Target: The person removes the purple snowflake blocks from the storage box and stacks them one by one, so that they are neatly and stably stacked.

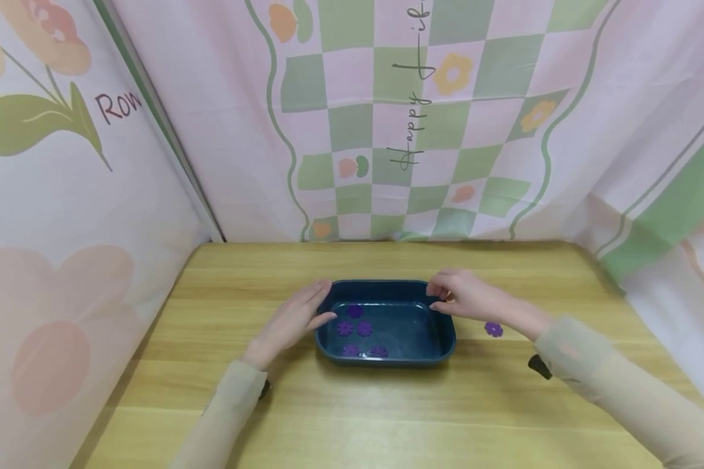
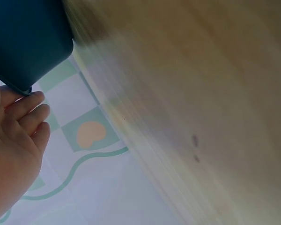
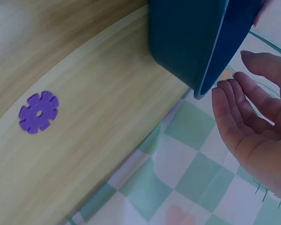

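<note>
A dark blue rectangular basin (image 1: 385,361) sits on the wooden table with several purple flower-shaped discs (image 1: 364,328) inside, mostly towards its left side. My left hand (image 1: 293,319) rests at the basin's back left corner, fingers fairly straight along the outside and thumb over the rim. Above the right end of the basin is my right hand (image 1: 466,294), its fingers loosely bent and the thumb apart. The right wrist view shows nothing between those fingers. One more purple flower disc (image 3: 39,112) lies on the table to the right of the basin.
The wooden table (image 1: 364,417) runs back to a patterned curtain (image 1: 352,130). More printed cloth (image 1: 64,273) hangs along the left side, and another curtain (image 1: 669,215) hangs on the right. A dark band or strap piece (image 1: 540,367) shows under the right sleeve.
</note>
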A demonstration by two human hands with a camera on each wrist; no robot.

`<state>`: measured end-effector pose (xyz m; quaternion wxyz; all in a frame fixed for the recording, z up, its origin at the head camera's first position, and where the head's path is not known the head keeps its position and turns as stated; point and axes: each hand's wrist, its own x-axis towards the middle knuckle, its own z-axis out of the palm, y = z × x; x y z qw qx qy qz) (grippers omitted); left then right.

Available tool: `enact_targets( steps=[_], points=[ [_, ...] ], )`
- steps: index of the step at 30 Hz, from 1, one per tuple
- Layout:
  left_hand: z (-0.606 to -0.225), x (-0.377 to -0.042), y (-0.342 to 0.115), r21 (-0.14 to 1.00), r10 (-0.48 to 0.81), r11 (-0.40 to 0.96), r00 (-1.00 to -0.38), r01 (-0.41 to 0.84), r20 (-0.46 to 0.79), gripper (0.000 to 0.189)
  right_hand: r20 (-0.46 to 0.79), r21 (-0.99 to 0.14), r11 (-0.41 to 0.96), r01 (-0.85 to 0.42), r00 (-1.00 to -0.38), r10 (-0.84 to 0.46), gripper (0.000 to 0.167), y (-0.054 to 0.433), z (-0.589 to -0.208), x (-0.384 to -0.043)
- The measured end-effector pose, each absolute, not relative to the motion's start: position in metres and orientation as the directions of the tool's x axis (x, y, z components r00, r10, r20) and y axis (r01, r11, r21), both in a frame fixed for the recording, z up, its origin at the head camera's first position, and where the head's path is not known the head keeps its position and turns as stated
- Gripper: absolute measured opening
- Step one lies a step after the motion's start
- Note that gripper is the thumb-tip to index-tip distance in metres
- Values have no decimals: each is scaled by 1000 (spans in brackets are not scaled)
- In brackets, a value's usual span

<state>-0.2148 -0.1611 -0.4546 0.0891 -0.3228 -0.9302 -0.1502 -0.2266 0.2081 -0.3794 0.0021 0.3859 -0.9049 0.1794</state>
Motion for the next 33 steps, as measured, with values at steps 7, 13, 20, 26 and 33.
enact_targets(
  steps=[7,13,20,26,33],
  points=[
    [-454,-215,-160,226,577,736,-766,638,283,67,142,-309,641,-703,-700,-699,16,201,-379,-229],
    [-456,-216,-160,222,579,738,-767,637,278,68,140,-295,637,-712,-692,-708,16,193,-381,-230],
    [-455,-215,-160,233,578,734,-767,638,278,67,157,-303,611,-732,-670,-725,16,181,-381,-230],
    [-456,-214,-160,217,581,732,-758,646,295,67,166,-311,584,-750,-648,-743,14,174,-382,-230],
    [-456,-215,-159,243,565,745,-781,621,264,68,166,-318,563,-763,-630,-759,13,169,-383,-232]
  ],
)
